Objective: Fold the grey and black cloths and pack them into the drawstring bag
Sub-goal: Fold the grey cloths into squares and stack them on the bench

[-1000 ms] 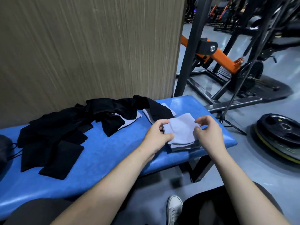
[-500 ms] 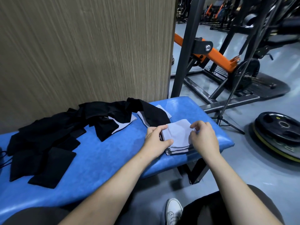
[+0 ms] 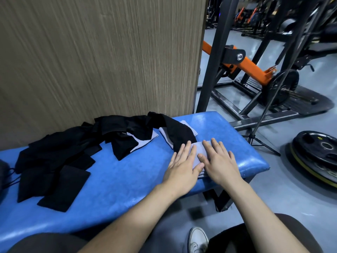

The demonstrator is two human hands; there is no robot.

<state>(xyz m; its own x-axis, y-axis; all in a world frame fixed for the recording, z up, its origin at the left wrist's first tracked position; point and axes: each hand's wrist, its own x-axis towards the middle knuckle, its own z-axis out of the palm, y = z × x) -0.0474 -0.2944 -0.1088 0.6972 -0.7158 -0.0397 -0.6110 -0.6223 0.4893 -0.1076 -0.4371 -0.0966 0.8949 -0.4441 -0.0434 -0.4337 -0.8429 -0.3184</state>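
A small stack of folded grey cloths [image 3: 198, 152] lies near the right end of the blue bench [image 3: 118, 179]. My left hand [image 3: 182, 164] and my right hand [image 3: 218, 161] both rest flat on the stack, fingers spread, covering most of it. Unfolded black cloths [image 3: 60, 152] sprawl over the bench's left and back, with a few grey cloths [image 3: 144, 143] partly under them. A dark drawstring bag [image 3: 2, 172] shows only at the far left edge, its cord trailing onto the bench.
A wood-grain wall panel [image 3: 100, 61] stands right behind the bench. A black and orange gym machine frame [image 3: 242, 64] is to the right. Weight plates [image 3: 317, 154] lie on the grey floor. My white shoe [image 3: 197, 240] is below the bench.
Both hands went from pinching the grey cloth's edges to lying flat on the stack, pressing it down. The camera view shifted slightly left.
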